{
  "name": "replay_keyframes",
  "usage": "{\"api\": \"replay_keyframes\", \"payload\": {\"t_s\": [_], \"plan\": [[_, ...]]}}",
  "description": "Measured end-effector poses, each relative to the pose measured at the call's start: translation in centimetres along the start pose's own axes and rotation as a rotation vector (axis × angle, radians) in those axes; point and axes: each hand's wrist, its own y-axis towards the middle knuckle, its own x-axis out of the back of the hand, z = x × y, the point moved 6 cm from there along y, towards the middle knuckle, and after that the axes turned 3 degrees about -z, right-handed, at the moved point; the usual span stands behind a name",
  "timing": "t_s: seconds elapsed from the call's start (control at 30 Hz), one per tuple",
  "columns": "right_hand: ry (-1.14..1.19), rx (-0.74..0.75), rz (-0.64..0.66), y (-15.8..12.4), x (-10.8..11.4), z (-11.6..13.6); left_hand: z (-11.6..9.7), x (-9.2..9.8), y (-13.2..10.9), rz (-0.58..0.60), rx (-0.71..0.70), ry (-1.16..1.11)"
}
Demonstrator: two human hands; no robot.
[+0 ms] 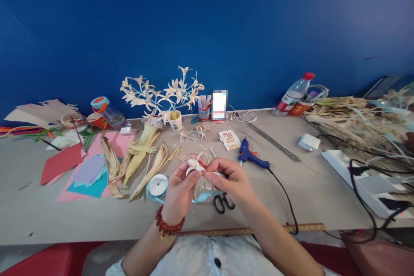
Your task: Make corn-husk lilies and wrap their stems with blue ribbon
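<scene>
My left hand point(181, 185) and my right hand point(228, 177) meet above the grey table point(307, 189), both pinched on a small cream corn-husk flower point(195, 165) held between the fingertips. A red bead bracelet circles my left wrist. Right below the hands lie a roll of light blue ribbon point(157, 186) with a loose tail, and black-handled scissors point(223, 202). A blue glue gun point(250, 156) lies just right of my right hand, its black cord running toward the table's front edge.
Dried corn husks point(139, 155) and coloured paper sheets point(89, 170) lie at left. A cup of finished husk flowers point(168, 95) stands at the back, beside a pen cup point(203, 110). Thin wires point(273, 140), a water bottle point(294, 92), a power strip point(362, 181) and a husk pile point(355, 120) fill the right.
</scene>
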Motion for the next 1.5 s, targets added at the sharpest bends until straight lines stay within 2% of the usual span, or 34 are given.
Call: {"api": "replay_keyframes", "payload": {"t_s": [0.13,0.2,0.27,0.4,0.53,0.8,0.9,0.97,1.1,1.27,1.37,1.5], "plan": [[0.180,-0.149,0.108,0.1,-0.4,-1.5,0.4,-0.1,0.1,0.048,0.071,-0.045],[0.208,-0.172,0.104,0.1,-0.6,-1.7,0.6,-0.1,0.2,0.053,0.096,-0.065],[0.163,-0.115,0.040,0.1,-0.4,-1.4,0.7,-0.1,0.1,0.027,0.098,-0.073],[-0.063,0.091,-0.097,-0.1,0.1,-0.1,0.9,0.0,-0.1,-0.031,0.064,-0.094],[-0.155,0.142,-0.110,-0.3,0.1,0.3,0.9,-0.1,-0.3,-0.039,0.055,-0.092],[0.100,-0.088,0.089,0.2,-0.2,-1.5,0.4,-0.2,0.1,0.004,0.014,-0.023],[0.161,-0.130,0.119,0.4,-0.3,-1.9,0.5,-0.1,0.2,0.005,-0.021,-0.002],[0.111,-0.075,0.073,0.4,-0.2,-1.6,0.6,0.1,0.1,-0.025,-0.045,0.001],[-0.148,0.133,-0.075,0.1,0.3,0.1,0.7,0.4,0.0,-0.058,-0.085,0.005],[-0.358,0.248,-0.102,-0.4,0.2,1.1,0.8,0.9,-0.2,-0.064,-0.105,0.058],[-0.299,0.207,-0.058,-0.2,0.2,0.9,0.8,1.3,-0.2,-0.078,-0.163,0.096],[-0.112,0.075,0.008,0.1,0.1,0.2,0.7,1.5,-0.2,-0.072,-0.214,0.116]]}}
